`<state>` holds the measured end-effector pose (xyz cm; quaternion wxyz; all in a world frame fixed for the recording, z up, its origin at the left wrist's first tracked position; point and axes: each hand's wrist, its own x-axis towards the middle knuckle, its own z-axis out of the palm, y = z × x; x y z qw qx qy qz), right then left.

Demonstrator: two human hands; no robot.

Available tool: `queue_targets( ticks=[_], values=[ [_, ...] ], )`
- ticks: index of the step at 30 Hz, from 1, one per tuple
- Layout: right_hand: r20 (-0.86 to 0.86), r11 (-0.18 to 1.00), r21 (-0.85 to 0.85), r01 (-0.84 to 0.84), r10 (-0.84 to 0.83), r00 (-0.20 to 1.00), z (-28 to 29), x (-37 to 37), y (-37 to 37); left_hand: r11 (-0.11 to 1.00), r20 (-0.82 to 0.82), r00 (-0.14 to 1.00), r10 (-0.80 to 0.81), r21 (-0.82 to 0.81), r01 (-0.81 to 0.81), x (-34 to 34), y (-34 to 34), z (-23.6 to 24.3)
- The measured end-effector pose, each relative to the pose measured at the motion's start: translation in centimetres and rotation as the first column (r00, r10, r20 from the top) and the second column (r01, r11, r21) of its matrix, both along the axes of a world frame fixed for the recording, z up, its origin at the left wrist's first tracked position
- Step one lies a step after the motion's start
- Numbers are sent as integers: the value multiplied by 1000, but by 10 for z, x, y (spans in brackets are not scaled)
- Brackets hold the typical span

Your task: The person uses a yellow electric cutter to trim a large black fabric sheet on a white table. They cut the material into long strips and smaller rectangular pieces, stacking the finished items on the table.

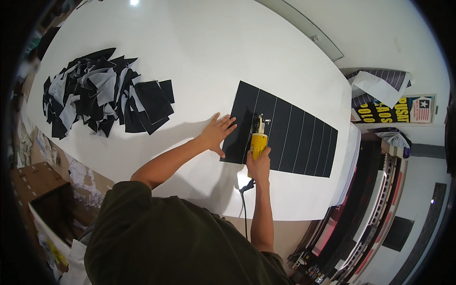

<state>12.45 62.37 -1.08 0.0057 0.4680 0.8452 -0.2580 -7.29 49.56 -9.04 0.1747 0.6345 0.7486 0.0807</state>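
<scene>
On the white table lies a flat black fabric piece (294, 142) marked with several pale parallel lines. My right hand (258, 165) is wrapped round the yellow body of an electric fabric cutter (259, 142), whose metal head rests on the fabric between two lines near its left side. A dark cord runs from the cutter down past my right forearm. Spread out flat, my left hand (218, 134) presses at the left edge of the fabric, fingertips on the black cloth. The cutter's blade is too small to make out.
A heap of black and grey fabric pieces (102, 92) sits on the table's left (190, 52). Brown boxes (38, 187) and scraps lie on the floor at the left. Fabric rolls (365, 209) stand at the right, below a rolled striped sheet (380, 85) and a poster.
</scene>
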Motion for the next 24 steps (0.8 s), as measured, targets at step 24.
queue_targets(
  ticks=[24],
  values=[
    [-33, 995, 82, -61, 63, 997, -8, -115, 95, 999, -4, 1000, 26, 34, -26, 0, -5, 3]
  ],
)
